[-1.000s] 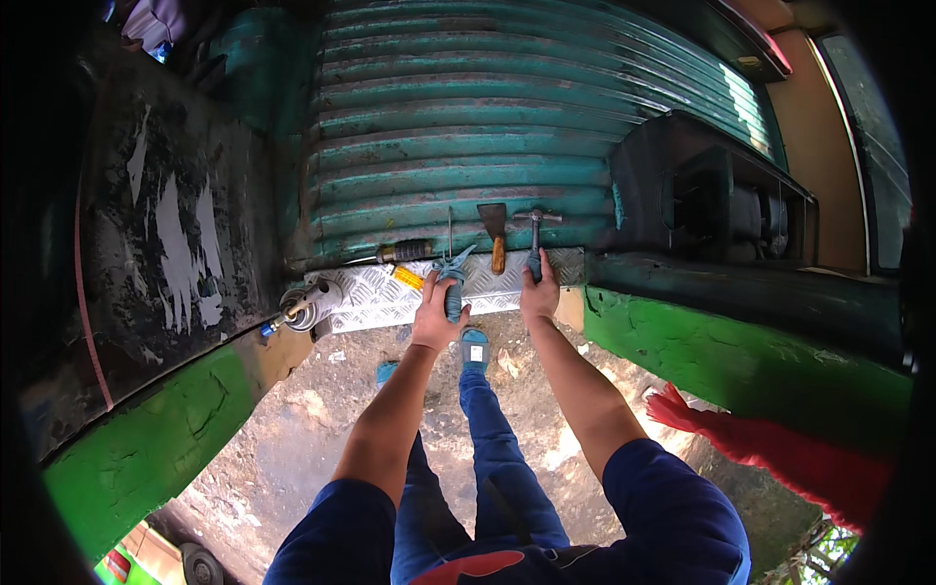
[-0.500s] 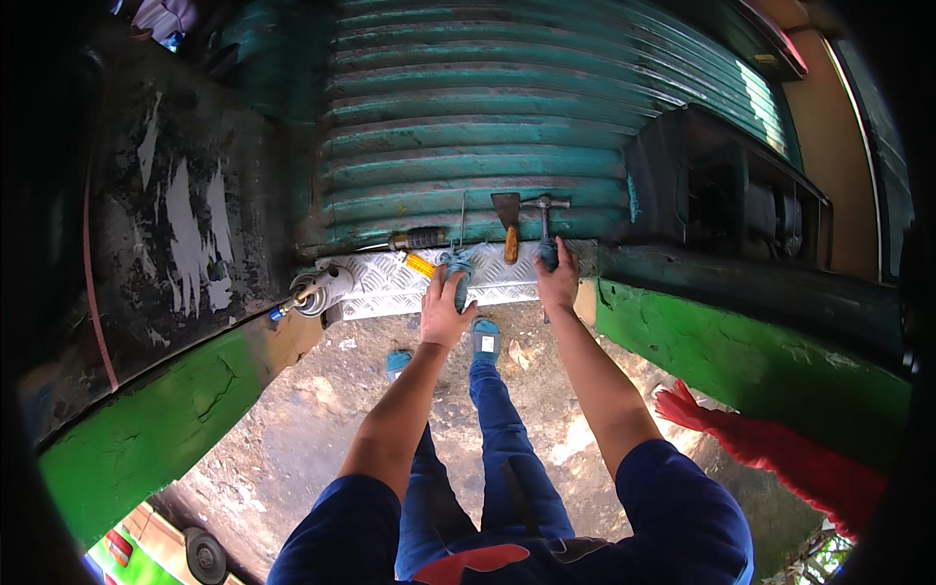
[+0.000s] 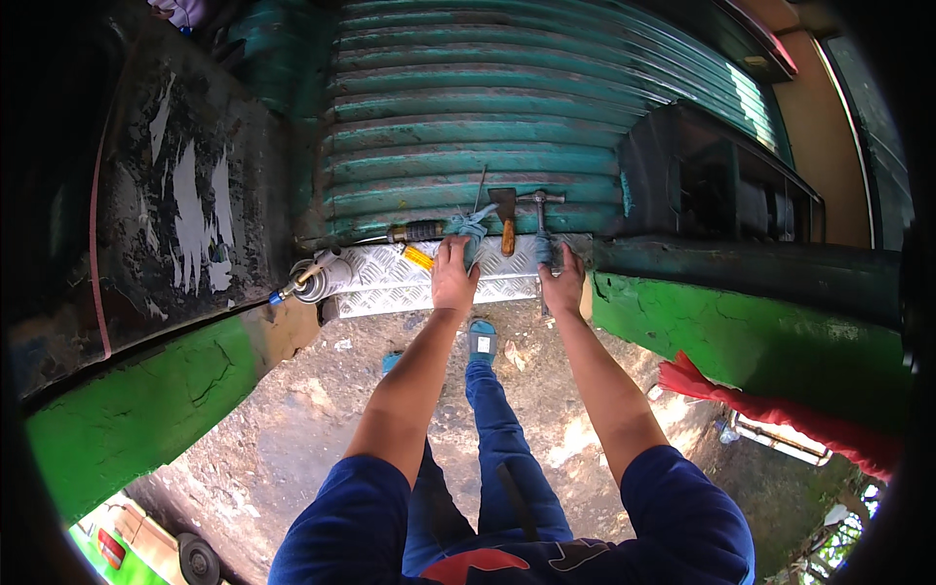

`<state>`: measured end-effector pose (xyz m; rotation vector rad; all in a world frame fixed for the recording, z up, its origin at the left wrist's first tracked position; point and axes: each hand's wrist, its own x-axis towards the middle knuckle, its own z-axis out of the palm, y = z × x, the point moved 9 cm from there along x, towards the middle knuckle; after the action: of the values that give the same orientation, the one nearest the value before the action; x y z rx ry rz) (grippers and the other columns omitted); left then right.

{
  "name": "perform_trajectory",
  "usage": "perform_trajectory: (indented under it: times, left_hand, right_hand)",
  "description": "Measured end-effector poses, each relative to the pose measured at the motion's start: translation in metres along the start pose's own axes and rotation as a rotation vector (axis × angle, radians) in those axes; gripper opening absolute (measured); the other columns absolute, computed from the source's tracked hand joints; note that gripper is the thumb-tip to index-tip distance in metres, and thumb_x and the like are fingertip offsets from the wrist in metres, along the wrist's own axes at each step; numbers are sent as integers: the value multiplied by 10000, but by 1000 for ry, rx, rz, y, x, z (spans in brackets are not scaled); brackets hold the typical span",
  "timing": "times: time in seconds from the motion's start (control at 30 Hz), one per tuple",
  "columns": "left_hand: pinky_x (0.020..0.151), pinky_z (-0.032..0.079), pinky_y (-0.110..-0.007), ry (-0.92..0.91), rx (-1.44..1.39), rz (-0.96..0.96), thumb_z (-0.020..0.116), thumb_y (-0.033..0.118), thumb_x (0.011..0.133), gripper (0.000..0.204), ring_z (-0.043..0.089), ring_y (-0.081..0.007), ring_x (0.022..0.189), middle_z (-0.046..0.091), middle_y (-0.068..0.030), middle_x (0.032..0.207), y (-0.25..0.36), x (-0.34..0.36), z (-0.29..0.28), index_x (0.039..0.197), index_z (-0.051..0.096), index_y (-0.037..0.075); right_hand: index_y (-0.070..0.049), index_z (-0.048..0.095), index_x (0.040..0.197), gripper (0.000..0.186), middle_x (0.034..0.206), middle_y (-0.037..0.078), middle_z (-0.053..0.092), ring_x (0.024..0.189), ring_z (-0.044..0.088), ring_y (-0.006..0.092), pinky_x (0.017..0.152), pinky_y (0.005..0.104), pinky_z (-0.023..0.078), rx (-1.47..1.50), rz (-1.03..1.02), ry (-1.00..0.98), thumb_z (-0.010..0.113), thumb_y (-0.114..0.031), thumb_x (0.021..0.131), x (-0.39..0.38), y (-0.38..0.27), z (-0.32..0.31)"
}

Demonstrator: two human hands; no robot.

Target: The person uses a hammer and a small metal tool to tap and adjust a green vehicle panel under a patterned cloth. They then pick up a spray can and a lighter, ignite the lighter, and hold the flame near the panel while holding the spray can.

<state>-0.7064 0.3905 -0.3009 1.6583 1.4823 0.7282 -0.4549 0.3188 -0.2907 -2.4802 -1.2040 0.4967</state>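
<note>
My left hand (image 3: 452, 283) lies with loosely spread fingers on the lower part of a slim rod tool (image 3: 470, 233) bundled in pale blue cloth. My right hand (image 3: 564, 288) rests at the cloth-wrapped handle of a hammer (image 3: 541, 200), fingers apart and slightly bent. Between them a wood-handled scraper (image 3: 508, 235) lies blade away from me. Left of them are a black-handled tool (image 3: 414, 232), a yellow-handled tool (image 3: 416, 255) and a metal canister with a torch head (image 3: 312, 282). The tools lie along a silver tread-plate step (image 3: 363, 292) and the ribbed floor behind it.
A teal ribbed floor (image 3: 468, 107) extends beyond the step. A scuffed dark panel (image 3: 136, 224) is left, a dark housing (image 3: 682, 166) right. Green ledges (image 3: 741, 322) flank my legs, which stand on rough ground (image 3: 322, 429). A red cloth (image 3: 731, 395) hangs at right.
My fingers have loosened on both tool handles, and my hands have shifted slightly. The view has moved a little, revealing more objects at the lower right edge.
</note>
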Motion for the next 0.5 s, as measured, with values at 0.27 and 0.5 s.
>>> perform_trajectory:
  times: [0.27,0.5]
  left_hand:
    - [1056,393,-455,-37,58,-64,743,132,755,740,437,-365,1305,447,-148,1413,-10,-24,-10,1416,411,152]
    - [1034,416,-466,19,28,-17,738,143,770,726,495,-368,1238,489,-168,1363,-12,-39,-29,1421,416,135]
  right_hand:
    - [-131,465,1427,723,1373,174,485,1293,434,383,1100,455,363,15,-23,26,766,-258,782,-2,-4,2]
    - [-112,474,1413,708,1389,168,479,1288,428,380,1094,454,353,-3,-64,64,763,-257,784,-12,-14,0]
